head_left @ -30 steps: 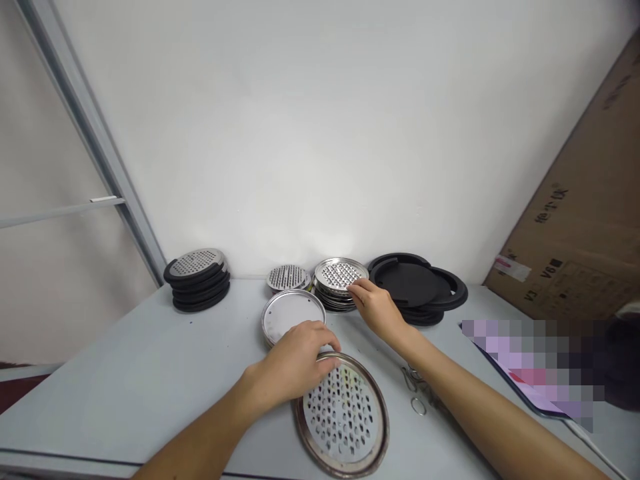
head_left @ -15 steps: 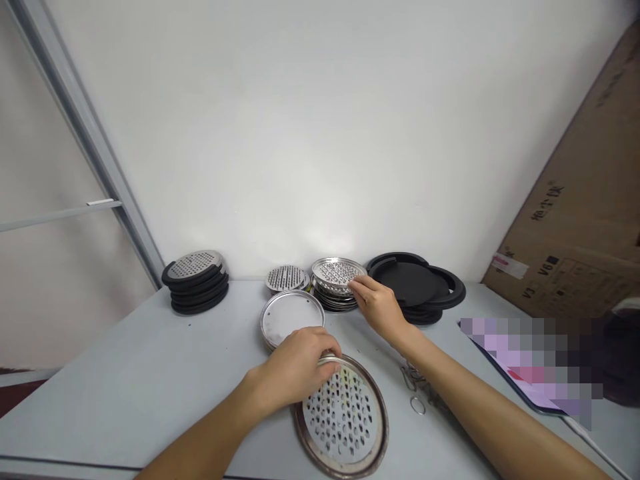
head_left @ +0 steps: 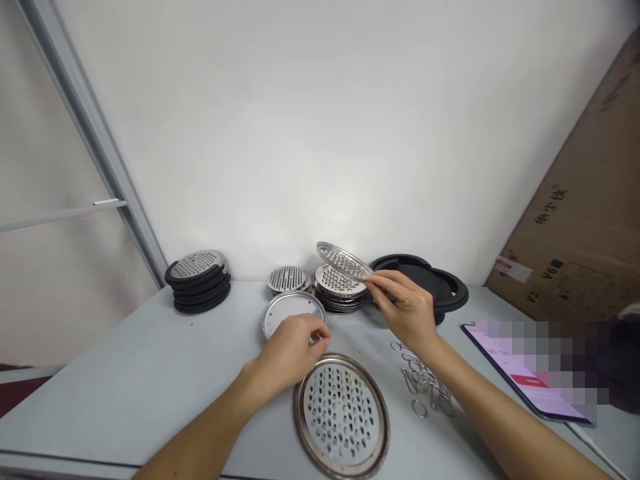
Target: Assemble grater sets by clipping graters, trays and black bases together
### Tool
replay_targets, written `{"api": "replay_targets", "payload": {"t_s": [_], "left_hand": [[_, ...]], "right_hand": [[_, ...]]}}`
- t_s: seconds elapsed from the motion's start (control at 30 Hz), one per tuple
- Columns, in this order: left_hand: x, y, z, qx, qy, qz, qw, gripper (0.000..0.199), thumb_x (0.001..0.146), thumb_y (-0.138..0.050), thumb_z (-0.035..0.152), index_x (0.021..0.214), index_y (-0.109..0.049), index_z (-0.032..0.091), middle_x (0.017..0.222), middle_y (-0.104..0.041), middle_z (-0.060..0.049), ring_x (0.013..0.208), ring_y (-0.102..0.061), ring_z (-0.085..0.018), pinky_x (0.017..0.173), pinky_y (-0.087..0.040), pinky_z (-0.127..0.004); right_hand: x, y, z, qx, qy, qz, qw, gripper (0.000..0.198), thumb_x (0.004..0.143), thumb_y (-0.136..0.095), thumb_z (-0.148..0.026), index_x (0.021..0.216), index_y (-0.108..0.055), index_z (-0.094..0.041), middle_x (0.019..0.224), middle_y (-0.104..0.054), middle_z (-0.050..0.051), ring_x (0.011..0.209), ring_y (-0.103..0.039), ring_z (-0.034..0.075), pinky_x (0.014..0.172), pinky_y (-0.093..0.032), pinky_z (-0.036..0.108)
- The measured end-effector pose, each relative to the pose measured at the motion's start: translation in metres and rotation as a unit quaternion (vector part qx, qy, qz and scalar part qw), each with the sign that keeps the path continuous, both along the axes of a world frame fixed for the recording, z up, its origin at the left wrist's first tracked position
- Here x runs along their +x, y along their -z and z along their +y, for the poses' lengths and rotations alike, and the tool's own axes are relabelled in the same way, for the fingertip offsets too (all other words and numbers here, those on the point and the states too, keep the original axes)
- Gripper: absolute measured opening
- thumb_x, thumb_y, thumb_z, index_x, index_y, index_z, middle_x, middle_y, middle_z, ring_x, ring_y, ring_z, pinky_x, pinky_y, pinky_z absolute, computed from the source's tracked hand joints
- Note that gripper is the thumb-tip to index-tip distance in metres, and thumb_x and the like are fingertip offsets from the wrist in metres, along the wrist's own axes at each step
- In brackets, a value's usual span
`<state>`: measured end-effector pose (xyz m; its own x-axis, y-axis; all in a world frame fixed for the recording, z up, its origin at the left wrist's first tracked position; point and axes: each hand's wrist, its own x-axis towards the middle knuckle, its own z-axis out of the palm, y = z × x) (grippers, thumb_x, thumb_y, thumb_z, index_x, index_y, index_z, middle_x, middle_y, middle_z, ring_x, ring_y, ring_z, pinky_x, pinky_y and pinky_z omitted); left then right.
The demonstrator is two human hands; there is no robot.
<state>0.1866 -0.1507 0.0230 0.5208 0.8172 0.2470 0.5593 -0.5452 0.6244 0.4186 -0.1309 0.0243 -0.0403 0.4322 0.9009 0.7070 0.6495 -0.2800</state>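
Note:
My right hand (head_left: 405, 310) pinches the rim of a round metal grater disc (head_left: 344, 261), which is tilted with its left side raised. Under it stands a stack of similar grater discs (head_left: 341, 283). My left hand (head_left: 300, 343) hovers with curled fingers, thumb and fingertips apart and nothing visible between them. Just below those fingertips, a larger round grater plate (head_left: 340, 413) with a brownish rim lies on the table. Partly covered by my left hand is a plain round metal plate (head_left: 285, 308).
Black rings topped by a perforated disc (head_left: 199, 264) are stacked at left. A slotted disc (head_left: 287, 277) sits by the wall. To the right are black round holders (head_left: 453, 303), wire rings and hooks (head_left: 420, 373), a lit screen device (head_left: 515, 373) and a cardboard box (head_left: 575, 227).
My right hand has lifted the top grater disc off the stack and tilted it. My left hand has come away from the large grater plate's rim, upward and slightly left.

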Motion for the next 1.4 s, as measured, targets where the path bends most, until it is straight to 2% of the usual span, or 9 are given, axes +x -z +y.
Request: {"api": "replay_targets", "payload": {"t_s": [0.1,0.23,0.37,0.57,0.67,0.8,0.9,1.13,1.4], "left_hand": [[-0.001,-0.003,0.004,0.001,-0.036,-0.056,0.998,0.012,0.085,-0.055,0.024,0.082,-0.066,0.021,0.084,-0.068,-0.001,0.079,-0.061,-0.016,0.071,-0.045,-0.027],[-0.004,-0.009,0.008,0.002,-0.11,-0.111,0.988,0.011,0.085,-0.057,0.031,0.085,-0.059,0.02,0.086,-0.067,-0.002,0.081,-0.062,-0.017,0.07,-0.046,-0.028],[-0.009,-0.015,0.009,-0.028,-0.145,-0.129,0.981,0.025,0.083,-0.06,0.044,0.089,-0.054,0.02,0.092,-0.065,-0.004,0.08,-0.062,-0.018,0.069,-0.047,-0.03],[-0.013,-0.021,0.009,-0.103,-0.054,-0.201,0.973,0.031,0.082,-0.063,0.045,0.093,-0.048,0.021,0.096,-0.065,-0.003,0.084,-0.063,-0.017,0.069,-0.049,-0.028],[-0.015,-0.026,0.005,-0.163,-0.025,-0.227,0.96,0.032,0.083,-0.062,0.043,0.1,-0.045,0.022,0.087,-0.063,0.0,0.072,-0.063,-0.014,0.066,-0.05,-0.028],[-0.023,-0.032,-0.002,-0.221,-0.018,-0.201,0.954,0.033,0.083,-0.063,0.042,0.103,-0.046,0.022,0.071,-0.058,0.005,0.062,-0.062,-0.013,0.062,-0.052,-0.028],[-0.029,-0.033,-0.008,-0.25,-0.01,-0.167,0.954,0.034,0.084,-0.062,0.044,0.104,-0.046,0.022,0.068,-0.059,0.005,0.056,-0.061,-0.013,0.057,-0.052,-0.028],[-0.035,-0.012,-0.026,-0.337,-0.002,-0.138,0.931,0.031,0.085,-0.059,0.04,0.099,-0.04,0.021,0.061,-0.059,0.006,0.049,-0.06,-0.013,0.048,-0.047,-0.024],[-0.043,0.022,-0.024,-0.38,0.013,-0.049,0.923,0.025,0.085,-0.054,0.039,0.085,-0.037,0.022,0.051,-0.058,0.005,0.043,-0.058,-0.014,0.038,-0.041,-0.02]], "right_hand": [[0.003,-0.014,-0.014,-0.056,-0.027,0.05,0.997,0.01,0.087,-0.062,-0.023,0.088,-0.073,-0.022,0.088,-0.069,0.004,0.078,-0.063,0.016,0.068,-0.05,0.027],[0.014,-0.026,-0.026,-0.214,-0.097,0.144,0.961,0.013,0.084,-0.067,-0.033,0.084,-0.072,-0.021,0.082,-0.065,0.003,0.063,-0.054,0.013,0.052,-0.041,0.025],[0.028,-0.03,-0.031,-0.338,-0.19,0.243,0.889,0.018,0.081,-0.071,-0.036,0.085,-0.07,-0.018,0.064,-0.055,-0.001,0.053,-0.043,0.009,0.05,-0.035,0.023],[0.033,-0.033,-0.037,-0.448,-0.328,0.341,0.759,0.017,0.08,-0.072,-0.031,0.081,-0.069,-0.015,0.054,-0.049,-0.004,0.047,-0.04,0.005,0.046,-0.033,0.019],[0.034,-0.032,-0.039,-0.487,-0.362,0.364,0.707,0.017,0.081,-0.072,-0.029,0.082,-0.069,-0.013,0.06,-0.052,-0.002,0.047,-0.039,0.002,0.044,-0.032,0.015],[0.038,-0.019,-0.042,-0.554,-0.366,0.382,0.643,0.016,0.082,-0.072,-0.028,0.081,-0.067,-0.013,0.061,-0.052,-0.003,0.049,-0.044,0.002,0.042,-0.035,0.011],[0.039,-0.005,-0.046,-0.6,-0.343,0.341,0.637,0.02,0.085,-0.068,-0.031,0.096,-0.066,-0.015,0.059,-0.053,-0.004,0.044,-0.043,0.003,0.039,-0.038,0.012],[0.032,0.012,-0.06,-0.647,-0.284,0.235,0.667,0.045,0.083,-0.067,-0.045,0.118,-0.055,-0.018,0.061,-0.059,-0.003,0.048,-0.053,0.009,0.038,-0.045,0.017],[0.015,0.027,-0.059,-0.691,-0.222,0.077,0.683,0.046,0.081,-0.063,-0.052,0.113,-0.054,-0.019,0.058,-0.061,-0.004,0.041,-0.055,0.01,0.033,-0.041,0.017]]}}
